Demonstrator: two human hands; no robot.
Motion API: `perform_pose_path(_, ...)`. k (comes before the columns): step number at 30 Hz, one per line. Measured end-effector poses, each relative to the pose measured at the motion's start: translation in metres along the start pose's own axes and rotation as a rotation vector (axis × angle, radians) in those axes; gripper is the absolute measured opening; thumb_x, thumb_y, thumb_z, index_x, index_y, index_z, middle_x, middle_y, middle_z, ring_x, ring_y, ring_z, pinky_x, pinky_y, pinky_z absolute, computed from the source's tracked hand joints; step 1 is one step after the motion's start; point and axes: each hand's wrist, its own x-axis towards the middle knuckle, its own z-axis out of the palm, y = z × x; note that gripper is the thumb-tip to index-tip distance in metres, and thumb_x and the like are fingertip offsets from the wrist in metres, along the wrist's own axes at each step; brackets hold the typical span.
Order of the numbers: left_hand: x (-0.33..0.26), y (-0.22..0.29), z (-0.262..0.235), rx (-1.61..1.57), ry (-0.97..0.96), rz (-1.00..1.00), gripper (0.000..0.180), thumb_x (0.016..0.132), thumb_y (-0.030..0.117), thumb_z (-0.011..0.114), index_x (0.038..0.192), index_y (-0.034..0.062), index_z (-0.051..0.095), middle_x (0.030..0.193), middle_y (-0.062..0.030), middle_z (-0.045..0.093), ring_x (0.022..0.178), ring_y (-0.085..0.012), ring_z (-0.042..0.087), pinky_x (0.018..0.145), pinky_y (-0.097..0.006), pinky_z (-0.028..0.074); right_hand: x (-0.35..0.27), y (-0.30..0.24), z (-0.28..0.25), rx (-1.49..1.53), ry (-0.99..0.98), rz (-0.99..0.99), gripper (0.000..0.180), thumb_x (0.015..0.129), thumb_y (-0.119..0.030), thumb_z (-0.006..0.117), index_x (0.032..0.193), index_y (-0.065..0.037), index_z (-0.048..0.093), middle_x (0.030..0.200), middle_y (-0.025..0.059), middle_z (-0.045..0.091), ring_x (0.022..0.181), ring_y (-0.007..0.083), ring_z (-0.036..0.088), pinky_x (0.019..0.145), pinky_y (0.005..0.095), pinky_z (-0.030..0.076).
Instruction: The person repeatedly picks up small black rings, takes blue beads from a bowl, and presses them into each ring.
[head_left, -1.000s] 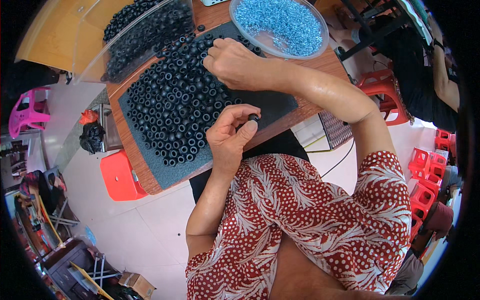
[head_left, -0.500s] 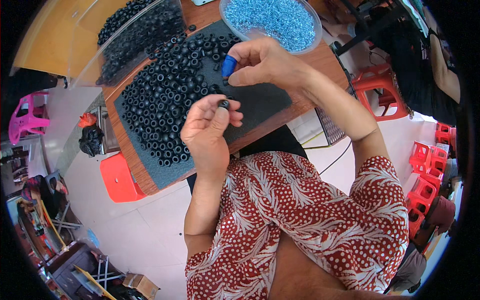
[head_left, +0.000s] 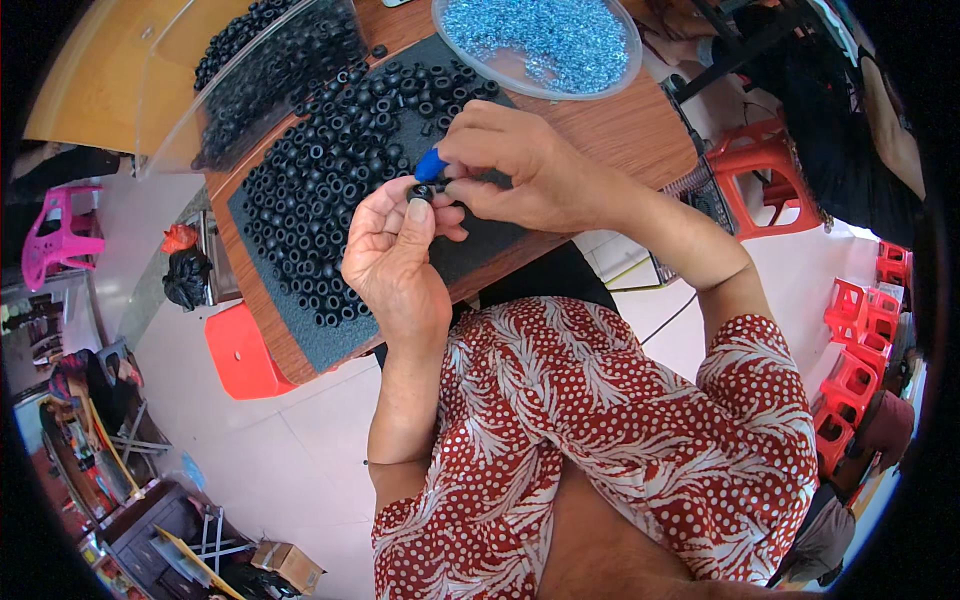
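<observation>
My left hand pinches a small black rubber ring between thumb and fingers, held above the near part of a dark foam mat. My right hand is closed on a small tool with a blue tip, which it presses against that ring. The two hands touch each other. Many more black rings lie spread over the mat to the left of both hands.
A clear plastic tub of black rings stands at the mat's far left. A clear bowl of small blue parts sits at the far right of the wooden table. Red stools stand on the floor to the right and a red one to the left.
My right hand came off the mat with the blue-tipped tool and moved down to my left hand. My left hand rose slightly, and the tool now meets the ring.
</observation>
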Motion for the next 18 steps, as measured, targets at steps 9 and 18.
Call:
perform_pose_path(9, 0.0, 0.001, -0.001, -0.097, -0.045, -0.025, 0.02, 0.086, 0.005, 0.056, 0.104, -0.0049, 0.052, 0.088, -0.0166, 0.063, 0.072, -0.0205, 0.063, 0.059, -0.031, 0.051, -0.009, -0.011, 0.003, -0.124, 0.173, -0.026, 0.017, 0.072, -0.002, 0.064, 0.087, 0.0, 0.057, 0.075, 0.0084, 0.054, 0.069, 0.0216, 0.052, 0.059, 0.0308, 0.043)
perform_pose_path(18, -0.001, -0.003, 0.0, -0.189, -0.138, -0.118, 0.024, 0.087, 0.009, 0.057, 0.106, -0.0046, 0.051, 0.089, -0.0176, 0.063, 0.072, -0.0222, 0.063, 0.06, -0.033, 0.051, -0.009, -0.023, 0.004, 0.469, 0.203, 0.389, 0.019, 0.078, -0.004, 0.065, 0.096, 0.002, 0.062, 0.084, 0.0013, 0.058, 0.075, 0.0057, 0.054, 0.063, 0.0203, 0.044)
